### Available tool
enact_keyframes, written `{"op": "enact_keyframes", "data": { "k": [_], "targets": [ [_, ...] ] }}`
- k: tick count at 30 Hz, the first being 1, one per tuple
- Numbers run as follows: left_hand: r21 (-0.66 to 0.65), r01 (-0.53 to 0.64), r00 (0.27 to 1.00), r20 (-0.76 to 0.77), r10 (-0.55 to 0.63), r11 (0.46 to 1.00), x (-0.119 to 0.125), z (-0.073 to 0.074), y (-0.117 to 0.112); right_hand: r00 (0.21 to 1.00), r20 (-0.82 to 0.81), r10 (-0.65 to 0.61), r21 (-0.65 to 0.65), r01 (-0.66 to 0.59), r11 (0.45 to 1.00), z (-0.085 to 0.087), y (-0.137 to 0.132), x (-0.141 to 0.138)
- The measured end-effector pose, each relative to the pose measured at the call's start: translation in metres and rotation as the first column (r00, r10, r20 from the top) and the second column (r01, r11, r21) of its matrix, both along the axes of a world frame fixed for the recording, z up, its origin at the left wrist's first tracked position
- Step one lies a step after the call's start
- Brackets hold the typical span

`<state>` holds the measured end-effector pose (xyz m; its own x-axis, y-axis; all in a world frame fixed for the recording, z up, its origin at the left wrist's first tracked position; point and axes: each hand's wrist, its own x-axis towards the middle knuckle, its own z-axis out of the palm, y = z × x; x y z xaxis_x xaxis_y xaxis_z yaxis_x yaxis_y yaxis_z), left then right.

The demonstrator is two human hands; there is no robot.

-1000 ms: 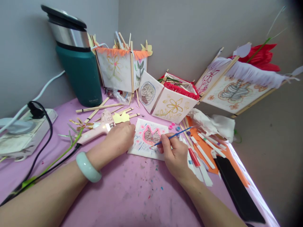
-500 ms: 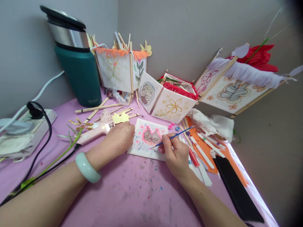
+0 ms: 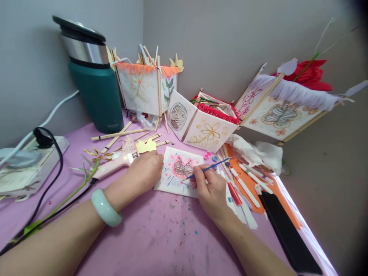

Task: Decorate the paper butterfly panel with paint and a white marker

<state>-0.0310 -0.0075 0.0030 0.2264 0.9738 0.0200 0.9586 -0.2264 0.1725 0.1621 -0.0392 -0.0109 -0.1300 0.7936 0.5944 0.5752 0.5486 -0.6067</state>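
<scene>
A small white painted card (image 3: 179, 170) with a pink and brown shape lies on the pink table (image 3: 161, 234). My left hand (image 3: 145, 170), fingers curled, presses down on the card's left edge; a pale green bangle (image 3: 105, 207) circles that wrist. My right hand (image 3: 211, 188) pinches a thin blue paintbrush (image 3: 211, 166), whose tip touches the card just below the pink shape.
A pink glue gun (image 3: 116, 163) with a black cord lies left of the card. A green kettle (image 3: 93, 78), paper lanterns (image 3: 149, 86) (image 3: 207, 124) (image 3: 283, 109), wooden sticks (image 3: 120, 134), markers (image 3: 247, 186), a power strip (image 3: 25, 168) and a black phone (image 3: 289, 235) surround the work spot.
My right hand and the brush tip have shifted slightly left and down along the card. My left hand stays pressed on the card.
</scene>
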Motion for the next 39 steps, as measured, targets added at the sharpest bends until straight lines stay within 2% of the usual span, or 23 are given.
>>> {"op": "enact_keyframes", "data": {
  "k": [12,27,39],
  "targets": [
    [0.016,0.000,1.000,-0.005,0.000,1.000,-0.0006,-0.0008,-0.0009,0.998,0.049,0.026,-0.001,-0.026,1.000,0.0037,-0.0036,-0.0020],
    [0.010,0.004,1.000,0.016,-0.004,1.000,-0.0011,-0.0008,-0.0006,0.998,0.046,-0.039,0.017,0.038,0.999,-0.0009,0.0006,0.0071],
    [0.003,-0.004,1.000,0.007,0.004,1.000,0.0000,0.0006,-0.0011,0.999,0.037,0.006,0.015,-0.007,1.000,0.0005,-0.0006,0.0007]
  ]
}}
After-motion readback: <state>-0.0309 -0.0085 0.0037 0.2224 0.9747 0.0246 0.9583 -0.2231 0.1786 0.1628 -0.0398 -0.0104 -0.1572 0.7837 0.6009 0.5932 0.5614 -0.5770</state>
